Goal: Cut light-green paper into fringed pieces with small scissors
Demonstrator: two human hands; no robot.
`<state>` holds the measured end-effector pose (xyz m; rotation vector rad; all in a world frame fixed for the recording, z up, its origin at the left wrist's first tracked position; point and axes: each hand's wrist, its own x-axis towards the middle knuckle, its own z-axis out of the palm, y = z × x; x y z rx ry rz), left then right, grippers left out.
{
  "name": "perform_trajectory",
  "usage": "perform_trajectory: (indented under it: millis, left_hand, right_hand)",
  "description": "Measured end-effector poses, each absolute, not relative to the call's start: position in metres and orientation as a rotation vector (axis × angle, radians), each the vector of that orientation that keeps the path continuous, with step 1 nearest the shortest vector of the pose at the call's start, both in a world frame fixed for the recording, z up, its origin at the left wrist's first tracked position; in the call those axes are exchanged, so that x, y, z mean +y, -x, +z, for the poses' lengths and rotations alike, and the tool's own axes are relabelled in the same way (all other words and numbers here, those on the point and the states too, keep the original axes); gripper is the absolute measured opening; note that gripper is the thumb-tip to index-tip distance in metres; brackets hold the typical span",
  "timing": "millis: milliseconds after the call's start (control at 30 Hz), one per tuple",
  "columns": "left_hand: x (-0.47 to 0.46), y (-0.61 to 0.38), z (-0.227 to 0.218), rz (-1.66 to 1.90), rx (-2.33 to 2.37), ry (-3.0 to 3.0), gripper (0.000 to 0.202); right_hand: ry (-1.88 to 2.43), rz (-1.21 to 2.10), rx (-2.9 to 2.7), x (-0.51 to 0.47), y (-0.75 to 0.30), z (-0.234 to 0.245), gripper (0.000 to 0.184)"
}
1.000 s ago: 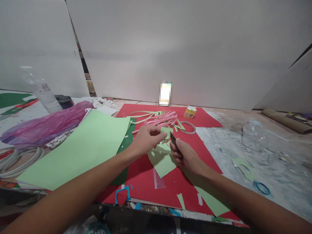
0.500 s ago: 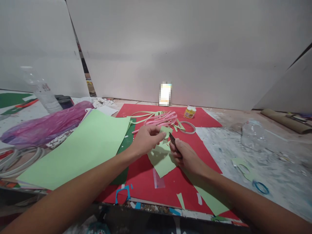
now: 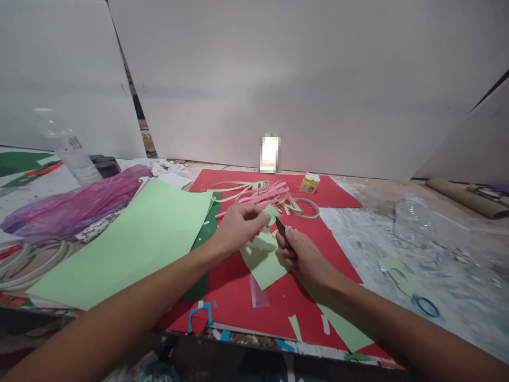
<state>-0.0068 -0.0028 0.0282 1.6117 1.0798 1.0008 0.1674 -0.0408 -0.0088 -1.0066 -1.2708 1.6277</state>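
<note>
My left hand pinches a small piece of light green paper above a red sheet. My right hand is closed round a dark cutting tool, scissors or a knife, whose tip points at that piece. A larger jagged light green piece lies under both hands on the red sheet. Pink paper strips and thin green strips lie just beyond the hands.
A big light green sheet lies at the left, by a purple plastic bag and a clear bottle. A tape ring, a yellow glue jar, a clear bottle and a blue ring lie at the right. White boards stand behind.
The dark tool's tip has edged slightly left toward the small green piece. Both hands otherwise stay in place.
</note>
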Motion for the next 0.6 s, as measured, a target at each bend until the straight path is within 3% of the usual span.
perform_trajectory:
  millis: [600]
  left_hand:
    - [-0.0013,0.0054,0.0208,1.026,1.035,-1.610,0.024]
  right_hand:
    - [1.016,1.623,-1.289,-0.0389,-0.1667,-0.0078,0.042]
